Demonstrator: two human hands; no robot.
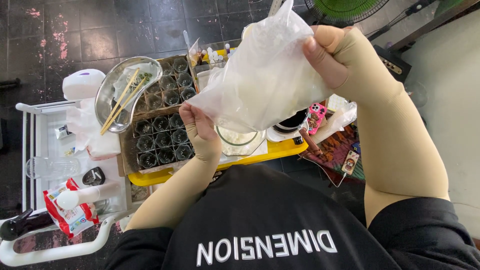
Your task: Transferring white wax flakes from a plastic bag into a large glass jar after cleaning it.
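Clear plastic bag (260,75), pinched by both hands: right hand (340,60) at top, left hand (200,127) at lower corner; seedling tray (160,130) below left hand.

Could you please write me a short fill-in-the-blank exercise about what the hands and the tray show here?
1. Both hands hold up a clear plastic ____ of white material.
2. The yellow tray carries a grid of small dark ____.
3. Two wooden sticks lie in a kidney-shaped ____ dish.

Missing words: bag; pots; metal

Metal dish (107,95) lies left of cup grid (162,130), seemingly overlapping.
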